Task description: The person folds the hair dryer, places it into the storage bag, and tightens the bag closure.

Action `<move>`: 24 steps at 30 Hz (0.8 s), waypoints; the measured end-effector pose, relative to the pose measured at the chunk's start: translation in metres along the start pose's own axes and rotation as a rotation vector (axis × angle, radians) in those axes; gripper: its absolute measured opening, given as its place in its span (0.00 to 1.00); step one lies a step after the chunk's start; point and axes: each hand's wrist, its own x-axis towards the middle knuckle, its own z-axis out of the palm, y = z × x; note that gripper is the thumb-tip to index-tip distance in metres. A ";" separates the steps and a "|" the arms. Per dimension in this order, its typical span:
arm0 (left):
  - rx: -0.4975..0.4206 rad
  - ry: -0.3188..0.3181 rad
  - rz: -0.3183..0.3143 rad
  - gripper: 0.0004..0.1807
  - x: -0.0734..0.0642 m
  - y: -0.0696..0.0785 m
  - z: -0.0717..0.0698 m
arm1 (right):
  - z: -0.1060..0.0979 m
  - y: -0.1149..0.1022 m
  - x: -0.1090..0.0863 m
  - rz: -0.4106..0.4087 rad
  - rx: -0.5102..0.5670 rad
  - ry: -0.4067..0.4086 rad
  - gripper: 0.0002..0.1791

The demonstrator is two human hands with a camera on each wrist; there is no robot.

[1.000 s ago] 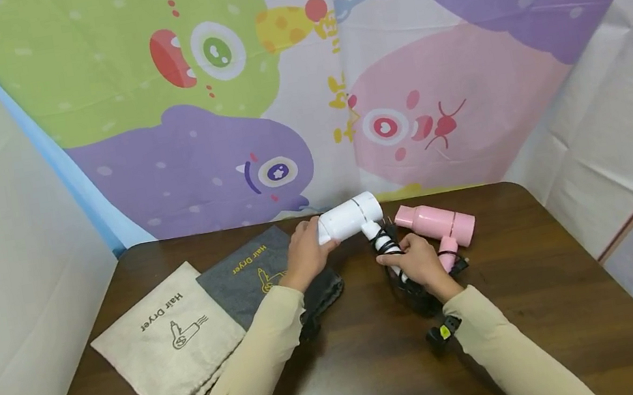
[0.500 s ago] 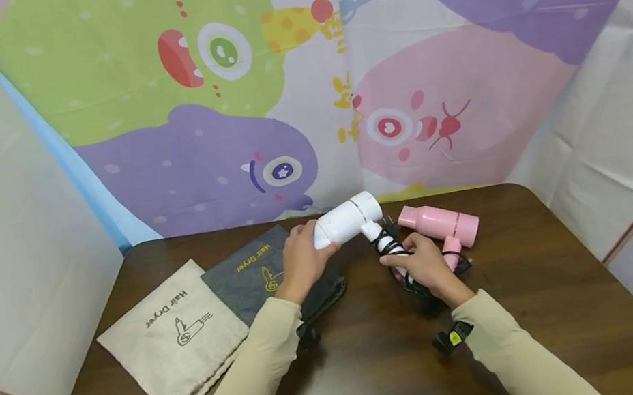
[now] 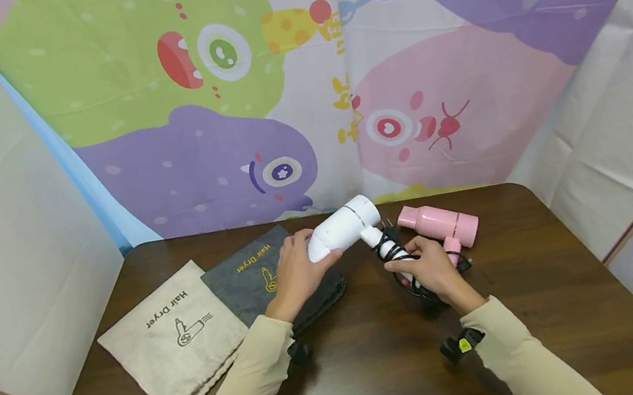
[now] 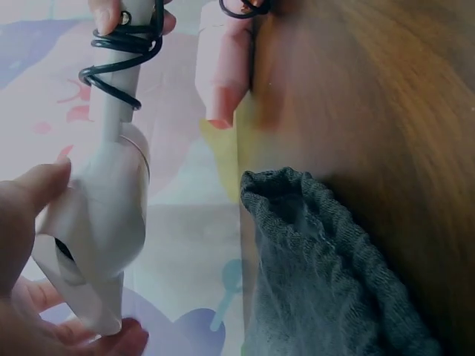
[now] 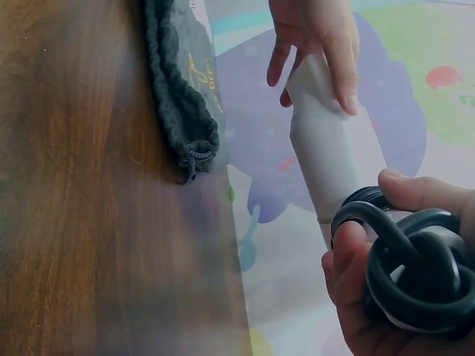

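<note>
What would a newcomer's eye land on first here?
Likely the cartoon-monster backdrop, loud green, purple and pink behind the table. Next, at centre, the white hair dryer, one end held by the left hand, its cord-wrapped handle by the right hand. Then the pink hair dryer on the table's right side, and the beige drawstring pouch and dark grey drawstring pouch on its left.

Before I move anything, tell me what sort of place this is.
Probably a small makeshift booth, perhaps set up for recording, rather than an ordinary room: a cartoon-printed backdrop hangs right behind the wooden table, and pale panels close it in on both sides.
</note>
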 end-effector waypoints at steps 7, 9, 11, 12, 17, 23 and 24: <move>-0.221 -0.006 -0.038 0.31 -0.002 -0.005 -0.007 | -0.002 -0.004 -0.006 -0.013 0.002 -0.001 0.24; -0.292 -0.008 -0.057 0.29 -0.002 -0.008 -0.009 | -0.002 -0.006 -0.008 -0.020 -0.012 -0.001 0.24; -0.322 -0.012 -0.056 0.28 -0.002 -0.009 -0.010 | -0.003 -0.007 -0.009 -0.028 -0.028 0.005 0.24; -0.332 -0.014 -0.054 0.29 -0.002 -0.009 -0.011 | -0.003 -0.008 -0.010 -0.032 -0.034 0.006 0.24; -0.320 -0.013 -0.014 0.33 -0.007 -0.010 -0.013 | -0.004 -0.009 -0.014 -0.040 -0.040 -0.004 0.25; -0.287 -0.020 0.025 0.36 -0.010 -0.012 -0.013 | -0.005 -0.009 -0.020 -0.033 -0.038 -0.027 0.27; -0.300 -0.028 0.025 0.35 -0.010 -0.013 -0.013 | -0.005 -0.008 -0.021 -0.032 -0.040 -0.032 0.27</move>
